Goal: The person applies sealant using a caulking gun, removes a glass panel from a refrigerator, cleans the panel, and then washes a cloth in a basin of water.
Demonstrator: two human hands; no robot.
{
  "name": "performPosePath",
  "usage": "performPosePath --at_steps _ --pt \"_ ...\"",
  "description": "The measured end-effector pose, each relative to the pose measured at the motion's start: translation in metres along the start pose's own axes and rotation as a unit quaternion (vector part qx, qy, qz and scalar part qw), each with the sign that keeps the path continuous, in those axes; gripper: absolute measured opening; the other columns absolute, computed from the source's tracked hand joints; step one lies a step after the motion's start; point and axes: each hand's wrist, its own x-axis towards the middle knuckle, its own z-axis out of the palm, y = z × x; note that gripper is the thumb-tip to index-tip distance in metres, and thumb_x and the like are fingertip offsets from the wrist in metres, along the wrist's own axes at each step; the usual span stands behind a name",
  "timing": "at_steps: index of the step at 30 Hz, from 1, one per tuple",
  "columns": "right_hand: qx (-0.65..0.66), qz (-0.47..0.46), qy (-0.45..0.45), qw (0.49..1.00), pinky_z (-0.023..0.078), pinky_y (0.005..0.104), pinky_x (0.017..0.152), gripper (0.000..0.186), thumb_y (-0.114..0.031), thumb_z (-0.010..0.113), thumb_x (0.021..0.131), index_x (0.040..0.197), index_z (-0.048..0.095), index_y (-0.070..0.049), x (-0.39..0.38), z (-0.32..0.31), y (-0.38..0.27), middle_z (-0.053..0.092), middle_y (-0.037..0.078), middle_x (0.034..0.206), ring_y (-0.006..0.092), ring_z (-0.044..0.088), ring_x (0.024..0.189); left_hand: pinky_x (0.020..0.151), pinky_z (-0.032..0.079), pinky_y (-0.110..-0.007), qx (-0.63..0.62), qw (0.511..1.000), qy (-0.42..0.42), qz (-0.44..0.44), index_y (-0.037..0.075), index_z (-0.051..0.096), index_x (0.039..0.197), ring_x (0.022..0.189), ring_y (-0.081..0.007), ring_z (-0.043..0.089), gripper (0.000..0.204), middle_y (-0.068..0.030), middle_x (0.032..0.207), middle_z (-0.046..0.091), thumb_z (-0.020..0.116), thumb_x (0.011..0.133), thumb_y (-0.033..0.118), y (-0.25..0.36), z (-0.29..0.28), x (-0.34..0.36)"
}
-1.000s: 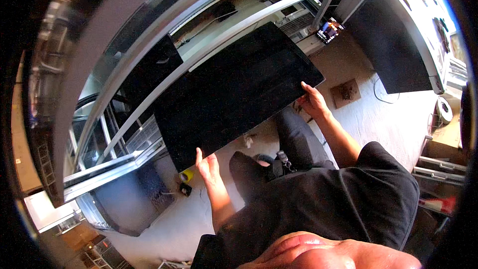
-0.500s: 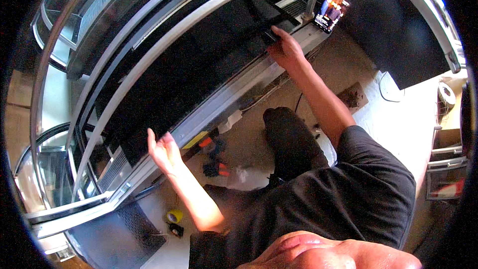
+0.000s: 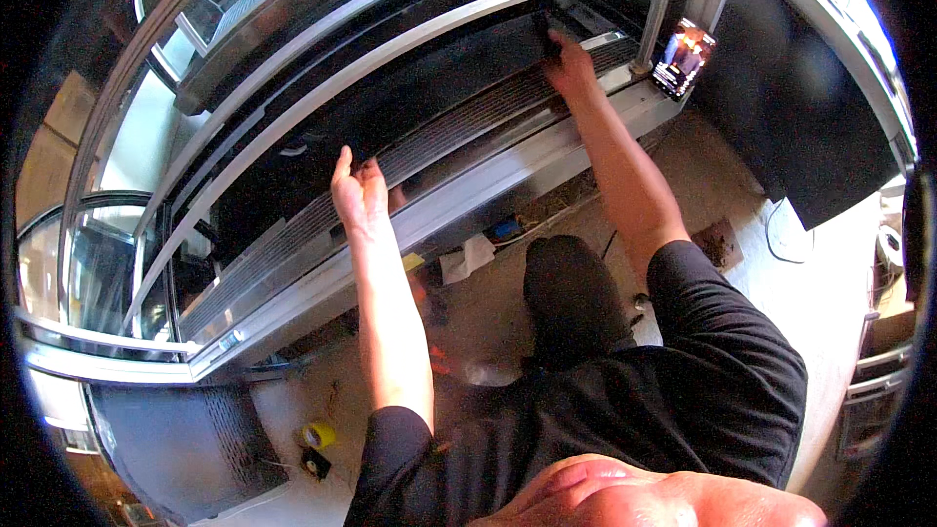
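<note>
Between the curved pale rail (image 3: 390,51) and the slatted strip (image 3: 473,127) of a metal-framed case, a black panel (image 3: 439,83) is seen lying aslant, running from near left to far right. The strip is bordered on its near side by a broad pale sill (image 3: 488,187), and curved glass (image 3: 102,244) is set at the case's left end. Beyond the sill at far right, a lit phone (image 3: 683,59) is propped beside a metal post, with a large dark sheet (image 3: 781,117) standing farther right. The pale floor (image 3: 815,278) is brightly lit on the right; on it a brown square (image 3: 720,242) is placed. Near left, a yellow roll (image 3: 319,433) is found close to a glossy dark board (image 3: 185,444).

Along the panel's near edge, both hands are stationed well apart. The left hand (image 3: 360,197) is half curled, its thumb raised; the right hand (image 3: 569,68) is bent and shadowed toward the far right corner. Whether either is closed on the panel cannot be told. Both forearms are passed over the sill, through the gap left on the near side of the rail. Below the sill, this side is occupied by white paper (image 3: 468,259) and a dark-clad knee (image 3: 576,298).
</note>
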Motion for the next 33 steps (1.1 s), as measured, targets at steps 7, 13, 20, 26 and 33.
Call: performPosePath --at_steps 7,13,20,26,33 --pt "-0.328 -0.111 0.006 0.938 0.047 0.0386 0.094 0.055 -0.017 0.069 0.077 0.129 0.052 -0.009 0.018 0.013 -0.004 0.060 0.017 0.121 0.0329 0.056 0.113 0.089 0.048 -0.036 0.040 0.999 0.009 0.015 0.002 0.059 0.105 0.099 -0.0240 0.059 0.019 -0.0112 0.106 0.065 0.064 0.087 0.007 -0.006 -0.004 0.049" --pt "-0.308 -0.061 0.007 0.949 0.044 0.0376 0.100 0.054 -0.015 0.073 0.073 0.124 0.055 -0.007 0.035 0.018 0.003 0.061 0.018 0.121 0.0315 0.056 0.116 0.084 0.048 -0.039 0.051 0.996 0.069 0.005 0.003 0.058 0.104 0.091 -0.0256 0.058 0.020 -0.0107 0.099 0.063 0.065 0.085 0.008 -0.018 -0.010 0.075" --pt "-0.035 -0.055 0.052 0.997 0.049 0.0410 0.089 0.033 -0.010 0.061 0.086 0.118 0.056 -0.004 0.111 -0.040 0.131 0.063 0.012 0.110 0.0271 0.061 0.099 0.073 0.049 -0.032 0.025 0.999 0.036 -0.009 0.004 0.058 0.097 0.085 -0.0219 0.055 0.014 -0.0094 0.094 0.058 0.067 0.085 0.007 -0.063 0.024 0.067" --pt "-0.045 -0.033 0.055 0.997 0.050 0.0434 0.082 0.023 -0.014 0.061 0.088 0.107 0.058 -0.002 0.113 -0.025 0.157 0.063 0.012 0.100 0.0271 0.060 0.089 0.079 0.052 -0.037 0.013 0.999 0.039 -0.003 0.005 0.059 0.101 0.090 -0.0237 0.057 0.016 -0.0095 0.097 0.060 0.065 0.086 0.004 -0.051 0.012 0.080" --pt "-0.292 -0.089 0.009 0.952 0.049 0.0437 0.088 0.031 -0.013 0.065 0.084 0.113 0.056 -0.003 0.057 -0.008 0.043 0.062 0.015 0.106 0.0305 0.059 0.102 0.081 0.050 -0.036 0.042 0.997 0.068 -0.008 0.003 0.056 0.108 0.093 -0.0244 0.057 0.024 -0.0115 0.103 0.059 0.065 0.086 0.004 -0.044 0.013 0.068"
